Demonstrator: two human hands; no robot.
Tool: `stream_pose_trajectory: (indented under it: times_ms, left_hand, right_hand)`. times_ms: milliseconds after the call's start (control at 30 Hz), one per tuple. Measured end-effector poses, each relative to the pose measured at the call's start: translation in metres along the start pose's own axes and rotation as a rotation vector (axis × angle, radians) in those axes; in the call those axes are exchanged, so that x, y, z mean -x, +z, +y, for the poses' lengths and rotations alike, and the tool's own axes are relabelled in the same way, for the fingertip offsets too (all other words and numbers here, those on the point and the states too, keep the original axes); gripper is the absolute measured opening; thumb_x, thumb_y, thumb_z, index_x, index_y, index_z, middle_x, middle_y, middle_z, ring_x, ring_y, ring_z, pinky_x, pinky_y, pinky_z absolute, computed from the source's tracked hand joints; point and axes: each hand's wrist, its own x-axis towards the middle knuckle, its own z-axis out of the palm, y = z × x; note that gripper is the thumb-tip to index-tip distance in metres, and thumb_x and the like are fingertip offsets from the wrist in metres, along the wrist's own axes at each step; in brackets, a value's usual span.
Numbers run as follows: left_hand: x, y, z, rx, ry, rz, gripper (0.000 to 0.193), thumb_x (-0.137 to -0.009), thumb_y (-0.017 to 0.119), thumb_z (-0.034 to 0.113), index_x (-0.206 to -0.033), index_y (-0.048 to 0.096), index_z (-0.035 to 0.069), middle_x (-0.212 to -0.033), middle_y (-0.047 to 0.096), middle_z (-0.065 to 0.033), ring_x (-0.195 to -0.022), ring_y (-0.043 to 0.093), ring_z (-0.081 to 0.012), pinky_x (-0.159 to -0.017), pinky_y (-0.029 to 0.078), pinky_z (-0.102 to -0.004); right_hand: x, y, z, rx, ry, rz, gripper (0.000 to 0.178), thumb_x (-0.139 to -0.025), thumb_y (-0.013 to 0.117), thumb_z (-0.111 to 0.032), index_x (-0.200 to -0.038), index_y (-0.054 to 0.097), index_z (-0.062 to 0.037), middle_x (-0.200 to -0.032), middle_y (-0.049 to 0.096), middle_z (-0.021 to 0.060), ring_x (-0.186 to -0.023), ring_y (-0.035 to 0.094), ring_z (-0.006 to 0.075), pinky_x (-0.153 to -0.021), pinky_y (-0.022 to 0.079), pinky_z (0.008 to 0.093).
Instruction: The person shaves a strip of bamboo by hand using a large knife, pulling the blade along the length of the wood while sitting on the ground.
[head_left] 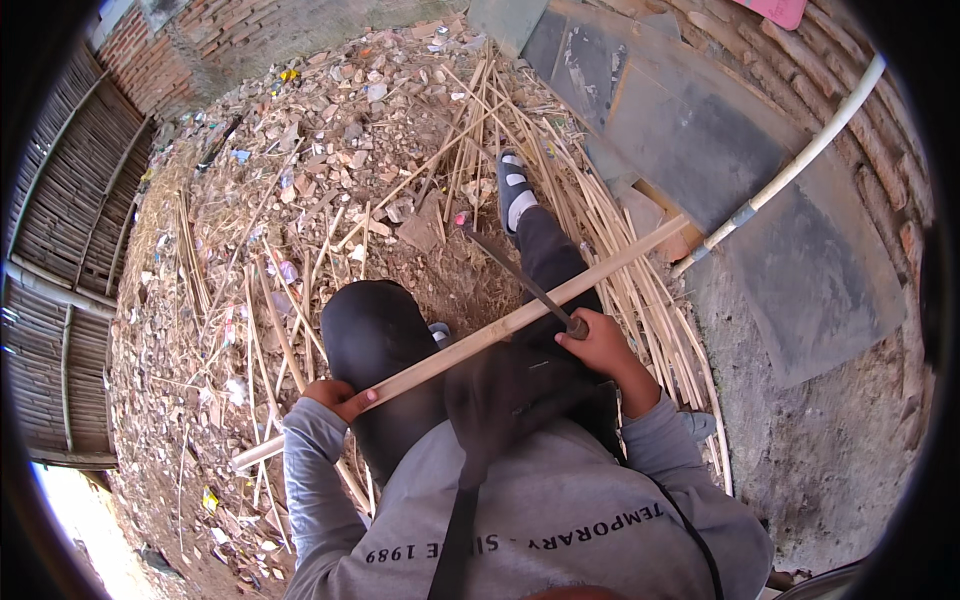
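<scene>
A long pale bamboo slat (465, 348) lies slantwise across my lap and thighs, its right end higher in view. My left hand (340, 399) is closed around it near its lower left end, thumb on top. In my right hand (602, 347) is the handle of a long dark-bladed knife (522, 275), gripped in a fist. The blade points up and left, crossing over the slat near its middle right. Whether the edge touches the slat, I cannot tell.
Many thin bamboo strips (640, 325) lie in a pile by my right leg. Brick rubble and litter (340, 130) cover the ground ahead and left. Dark boards (690, 130) and a white pipe (790, 170) stand at the right. A bamboo fence (65, 200) rises on the left.
</scene>
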Motion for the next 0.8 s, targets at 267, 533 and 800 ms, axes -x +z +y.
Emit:
stream_pose_trajectory:
  times_ms: [267, 533, 800]
  left_hand:
    - [-0.004, 0.007, -0.011, 0.013, 0.008, 0.066, 0.068, -0.083, 0.069, 0.065, -0.087, 0.075, -0.003, -0.072, 0.069, -0.0190, -0.072, 0.069, -0.0333, -0.071, 0.053, -0.0419]
    - [0.001, 0.004, 0.000, 0.036, -0.015, 0.076, 0.067, -0.082, 0.071, 0.064, -0.086, 0.074, -0.003, -0.070, 0.067, -0.0182, -0.067, 0.066, -0.0313, -0.068, 0.052, -0.0417]
    - [-0.001, 0.004, -0.007, 0.029, 0.001, 0.040, 0.066, -0.083, 0.072, 0.063, -0.081, 0.072, -0.003, -0.066, 0.064, -0.0174, -0.063, 0.063, -0.0305, -0.063, 0.050, -0.0419]
  right_hand:
    - [0.000, 0.001, 0.004, 0.012, -0.058, 0.027, 0.036, -0.079, 0.081, -0.032, -0.092, 0.065, -0.0027, -0.074, 0.064, 0.0182, -0.072, 0.066, 0.0370, -0.066, 0.050, 0.0431]
    - [-0.009, -0.018, 0.006, 0.108, 0.010, -0.013, 0.034, -0.079, 0.079, -0.031, -0.093, 0.066, -0.0030, -0.076, 0.066, 0.0184, -0.075, 0.066, 0.0383, -0.067, 0.051, 0.0443]
    - [-0.010, -0.034, -0.006, 0.179, 0.002, -0.064, 0.030, -0.079, 0.078, -0.028, -0.088, 0.065, -0.0026, -0.073, 0.064, 0.0189, -0.072, 0.065, 0.0374, -0.066, 0.049, 0.0448]
